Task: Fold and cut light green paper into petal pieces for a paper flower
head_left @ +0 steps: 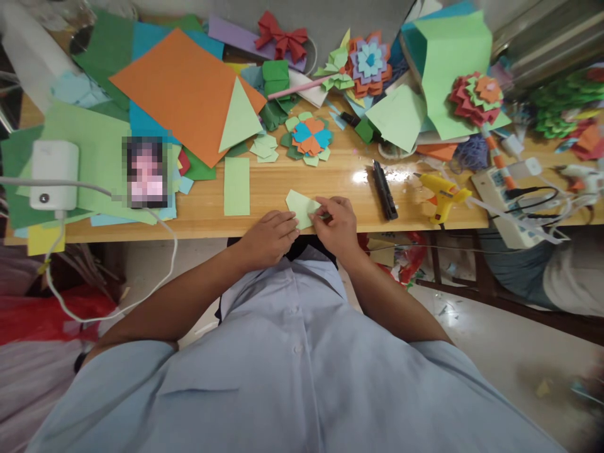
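Observation:
At the table's front edge lies a small folded piece of light green paper [300, 206], pointed at its upper left corner. My right hand [338, 225] pinches the paper's right side between thumb and fingers. Flat beside its lower left edge rests my left hand [270, 240], fingers stretched out and holding nothing; the fingertips touch or nearly touch the paper. A light green paper strip [236, 187] lies to the left. Beyond it are small folded light green pieces [264, 148] and a layered paper flower [311, 137] in green, orange and blue.
To the right are a black utility knife [384, 190], a yellow glue gun [440, 194] and a power strip [508, 204] with cables. Coloured sheets, including a large orange sheet [182, 91], cover the left, with a white charger [54, 175] on top. Paper flowers [370, 60] stand behind.

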{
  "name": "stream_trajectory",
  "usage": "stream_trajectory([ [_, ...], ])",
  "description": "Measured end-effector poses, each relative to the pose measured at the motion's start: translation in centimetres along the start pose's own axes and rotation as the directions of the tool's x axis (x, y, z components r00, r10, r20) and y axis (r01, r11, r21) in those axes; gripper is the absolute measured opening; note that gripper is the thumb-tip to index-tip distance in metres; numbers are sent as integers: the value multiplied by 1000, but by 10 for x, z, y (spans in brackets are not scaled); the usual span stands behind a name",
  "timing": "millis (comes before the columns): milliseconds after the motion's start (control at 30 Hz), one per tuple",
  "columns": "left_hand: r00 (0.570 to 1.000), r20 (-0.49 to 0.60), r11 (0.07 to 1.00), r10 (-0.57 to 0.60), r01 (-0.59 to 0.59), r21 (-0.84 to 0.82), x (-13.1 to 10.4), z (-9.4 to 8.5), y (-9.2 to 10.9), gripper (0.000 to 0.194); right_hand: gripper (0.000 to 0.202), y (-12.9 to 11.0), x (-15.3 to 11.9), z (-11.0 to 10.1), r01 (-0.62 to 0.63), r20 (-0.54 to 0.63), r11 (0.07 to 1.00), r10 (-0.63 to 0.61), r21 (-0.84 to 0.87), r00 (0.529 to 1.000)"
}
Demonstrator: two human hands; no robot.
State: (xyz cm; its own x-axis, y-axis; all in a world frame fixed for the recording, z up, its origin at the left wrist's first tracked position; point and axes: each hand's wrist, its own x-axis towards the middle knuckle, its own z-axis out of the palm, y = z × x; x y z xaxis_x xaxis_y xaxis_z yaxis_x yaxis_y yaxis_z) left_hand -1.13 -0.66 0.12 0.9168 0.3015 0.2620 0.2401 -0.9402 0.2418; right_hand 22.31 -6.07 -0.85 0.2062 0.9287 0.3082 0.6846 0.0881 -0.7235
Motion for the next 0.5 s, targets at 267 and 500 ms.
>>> stream_trajectory([
  [267,998,18,996,-61,60,64,8,-3,10,42,32,-1,0,0,12,3,1000,-12,-23,1000],
  [500,996,49,995,-76,73,74,6,-1,11,39,32,-2,1,-1,-2,12,999,3,-41,1000],
])
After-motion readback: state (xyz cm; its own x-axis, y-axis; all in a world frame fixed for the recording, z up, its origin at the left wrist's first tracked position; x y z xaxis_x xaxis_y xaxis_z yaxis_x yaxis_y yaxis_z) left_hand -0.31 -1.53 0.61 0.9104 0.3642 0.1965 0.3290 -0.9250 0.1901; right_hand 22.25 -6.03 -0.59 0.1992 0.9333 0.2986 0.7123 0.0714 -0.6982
